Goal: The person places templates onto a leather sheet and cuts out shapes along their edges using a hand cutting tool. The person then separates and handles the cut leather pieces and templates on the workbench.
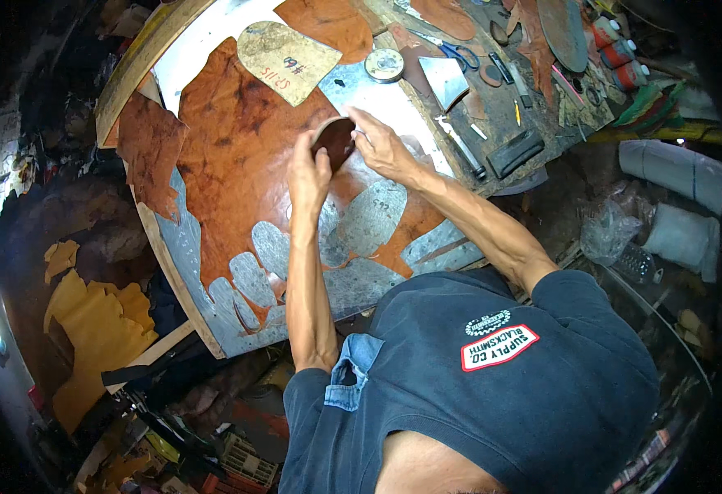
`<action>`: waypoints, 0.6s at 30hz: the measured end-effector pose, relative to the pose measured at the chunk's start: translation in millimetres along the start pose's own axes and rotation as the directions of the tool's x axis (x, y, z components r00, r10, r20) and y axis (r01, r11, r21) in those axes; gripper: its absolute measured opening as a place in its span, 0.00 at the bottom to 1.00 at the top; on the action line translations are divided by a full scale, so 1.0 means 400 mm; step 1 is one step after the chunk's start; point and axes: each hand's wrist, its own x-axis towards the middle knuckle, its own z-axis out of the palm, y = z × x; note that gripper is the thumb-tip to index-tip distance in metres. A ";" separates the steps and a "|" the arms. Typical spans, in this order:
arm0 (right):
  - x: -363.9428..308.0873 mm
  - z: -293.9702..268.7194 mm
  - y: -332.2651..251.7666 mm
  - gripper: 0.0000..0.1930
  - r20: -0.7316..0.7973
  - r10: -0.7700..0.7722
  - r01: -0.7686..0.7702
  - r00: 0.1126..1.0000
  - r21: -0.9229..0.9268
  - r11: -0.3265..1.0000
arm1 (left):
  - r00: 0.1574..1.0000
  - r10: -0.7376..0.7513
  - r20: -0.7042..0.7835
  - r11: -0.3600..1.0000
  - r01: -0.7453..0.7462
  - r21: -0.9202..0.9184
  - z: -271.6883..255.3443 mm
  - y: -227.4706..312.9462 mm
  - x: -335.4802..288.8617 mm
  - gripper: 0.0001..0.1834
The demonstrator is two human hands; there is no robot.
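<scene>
Between my hands, over the worktable, is a small dark-brown leather piece (340,146) with a pale curved edge. My left hand (308,171) grips its left side, thumb across the face. At the upper right edge my right hand (380,148) closes its fingers on it; its fingertips are partly hidden. Beneath lies a large mottled brown hide (237,144). Just beyond my hands a cream rounded template (288,62) with handwritten marks rests on the hide. Nearer my body are several grey rounded pieces (373,218) lying on the hide.
A round tin (384,65), blue-handled scissors (451,51), a hammer (460,148) and a black case (515,154) lie on the right of the table. Red bottles (616,53) stand at the far right. Yellow leather (97,337) hangs at the left, beyond the table's wooden edge (176,276).
</scene>
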 end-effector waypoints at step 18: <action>-0.037 -0.026 0.037 0.12 0.259 -0.147 0.237 0.955 -0.362 0.902 | 0.993 -0.116 0.029 0.914 0.118 -0.389 -0.037 -0.168 -0.040 0.12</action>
